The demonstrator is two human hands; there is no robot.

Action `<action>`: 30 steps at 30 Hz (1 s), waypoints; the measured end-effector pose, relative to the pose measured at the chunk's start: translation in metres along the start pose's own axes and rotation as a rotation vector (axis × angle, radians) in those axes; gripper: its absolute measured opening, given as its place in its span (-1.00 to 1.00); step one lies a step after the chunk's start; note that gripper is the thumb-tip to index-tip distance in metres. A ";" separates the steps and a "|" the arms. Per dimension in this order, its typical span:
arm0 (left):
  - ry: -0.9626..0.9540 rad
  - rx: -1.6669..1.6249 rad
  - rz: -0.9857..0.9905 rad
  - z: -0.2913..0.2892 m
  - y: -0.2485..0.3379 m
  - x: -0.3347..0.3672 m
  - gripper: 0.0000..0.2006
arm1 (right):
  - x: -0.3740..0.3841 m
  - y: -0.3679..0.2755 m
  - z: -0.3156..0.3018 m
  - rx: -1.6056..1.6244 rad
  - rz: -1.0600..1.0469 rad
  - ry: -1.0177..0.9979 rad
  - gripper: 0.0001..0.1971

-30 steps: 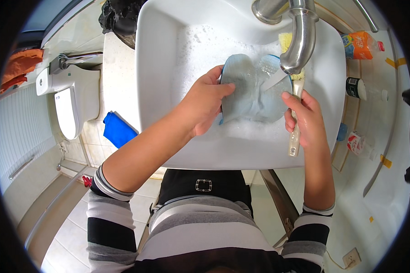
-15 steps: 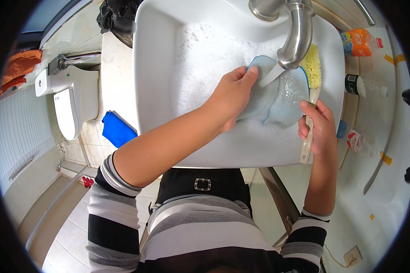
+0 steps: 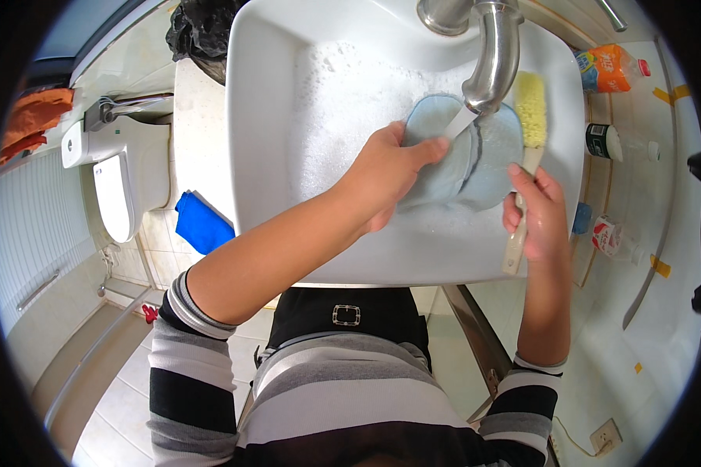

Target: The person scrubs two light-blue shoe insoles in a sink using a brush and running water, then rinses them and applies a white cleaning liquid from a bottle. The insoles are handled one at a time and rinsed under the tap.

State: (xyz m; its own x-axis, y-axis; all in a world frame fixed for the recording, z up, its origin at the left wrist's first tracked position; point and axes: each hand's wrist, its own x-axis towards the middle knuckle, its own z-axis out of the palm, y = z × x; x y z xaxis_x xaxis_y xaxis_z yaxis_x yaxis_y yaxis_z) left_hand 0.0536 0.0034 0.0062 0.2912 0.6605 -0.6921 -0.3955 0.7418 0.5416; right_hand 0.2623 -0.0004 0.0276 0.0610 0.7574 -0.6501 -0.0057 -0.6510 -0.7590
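Observation:
My left hand [image 3: 393, 167] grips a pale blue, flat, rounded piece [image 3: 436, 173] with a darker blue rim, thumb on top and fingers mostly hidden underneath. Against its right side lies a second, similar pale blue piece [image 3: 497, 159]; whether the two are joined I cannot tell. Water from the metal faucet [image 3: 497, 58] runs onto them near my thumb. In my right hand [image 3: 539, 208] is a scrub brush [image 3: 532, 117], held by its cream handle, its yellow bristle head pointing away from me beside the right piece. Both pieces rest in the sudsy white sink [image 3: 261, 148].
Right of the sink stand an orange-labelled bottle [image 3: 611, 68], a dark-labelled container [image 3: 602, 142] and a clear bottle [image 3: 611, 237]. To the left are a black plastic bag [image 3: 202, 35], a blue cloth [image 3: 202, 222] and a toilet [image 3: 117, 187].
The pale blue pieces now lie flatter and side by side under the faucet. My left thumb has shifted over the left piece, and the brush stays in my right hand.

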 end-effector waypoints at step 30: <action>0.135 0.003 0.095 -0.037 0.008 -0.036 -0.63 | 0.011 0.022 0.055 0.211 0.255 -0.320 -0.81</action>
State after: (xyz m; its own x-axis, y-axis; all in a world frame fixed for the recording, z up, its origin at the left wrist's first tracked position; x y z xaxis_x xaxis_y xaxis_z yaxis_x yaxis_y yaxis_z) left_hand 0.0080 -0.0184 0.0176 0.1328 0.7064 -0.6953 -0.4129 0.6771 0.6091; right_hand 0.2081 -0.0037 0.0013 -0.2797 0.5732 -0.7702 -0.1859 -0.8193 -0.5423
